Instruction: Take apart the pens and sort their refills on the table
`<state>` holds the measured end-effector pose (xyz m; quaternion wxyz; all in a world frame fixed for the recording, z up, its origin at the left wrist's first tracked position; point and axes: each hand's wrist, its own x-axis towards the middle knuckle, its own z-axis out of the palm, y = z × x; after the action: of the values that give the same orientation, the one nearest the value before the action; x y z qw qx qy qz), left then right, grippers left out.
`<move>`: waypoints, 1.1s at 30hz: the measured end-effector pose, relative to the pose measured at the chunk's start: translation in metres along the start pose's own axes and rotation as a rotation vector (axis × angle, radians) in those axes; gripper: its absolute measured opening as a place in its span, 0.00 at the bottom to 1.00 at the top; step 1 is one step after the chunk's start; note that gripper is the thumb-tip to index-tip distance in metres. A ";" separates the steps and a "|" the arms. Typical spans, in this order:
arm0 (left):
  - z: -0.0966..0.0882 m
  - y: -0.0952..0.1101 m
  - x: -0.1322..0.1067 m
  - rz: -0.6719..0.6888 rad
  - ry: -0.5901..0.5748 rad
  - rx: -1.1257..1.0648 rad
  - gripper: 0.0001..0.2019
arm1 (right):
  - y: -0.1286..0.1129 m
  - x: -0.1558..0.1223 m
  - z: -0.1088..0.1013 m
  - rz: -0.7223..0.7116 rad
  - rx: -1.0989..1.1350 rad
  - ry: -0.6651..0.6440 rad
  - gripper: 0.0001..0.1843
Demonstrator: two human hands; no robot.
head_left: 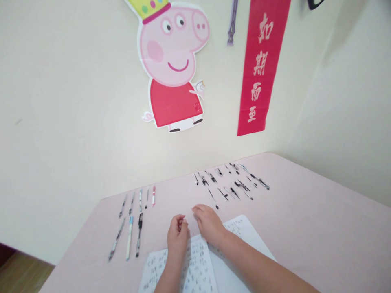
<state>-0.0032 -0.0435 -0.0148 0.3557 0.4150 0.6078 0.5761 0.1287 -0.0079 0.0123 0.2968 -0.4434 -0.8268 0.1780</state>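
Observation:
My left hand [178, 232] is above the near part of the table, fingers curled in and thumb close to them. Whether anything small sits inside that curl I cannot make out. To its right, my right hand [210, 224] rests with the back up, fingers loosely stretched toward the left hand; no object shows in it. A small gap separates the two hands. Beneath the wrists lies an open notebook with handwriting, its left page [198, 266] and right page [236, 228] partly covered by my forearms.
Several pens [129, 238] lie in two rows on the left of the pink tabletop [305, 228]. Farther back on the right are several pen parts, black caps and refills [222, 194]. A wall stands behind, with a cartoon pig cutout [175, 101] and a red banner [261, 69].

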 end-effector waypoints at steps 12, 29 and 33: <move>-0.001 0.003 -0.002 -0.053 0.015 -0.006 0.16 | -0.007 -0.015 0.008 -0.251 0.242 -0.223 0.18; -0.002 0.008 -0.005 0.004 0.016 0.045 0.11 | 0.002 -0.011 0.013 -0.227 0.339 -0.196 0.16; -0.005 0.010 -0.004 -0.006 0.033 0.043 0.10 | 0.003 -0.010 0.015 -0.212 0.372 -0.182 0.16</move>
<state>-0.0054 -0.0488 -0.0043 0.3384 0.4114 0.6269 0.5686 0.1256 -0.0152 -0.0042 0.3146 -0.2738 -0.8452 0.3343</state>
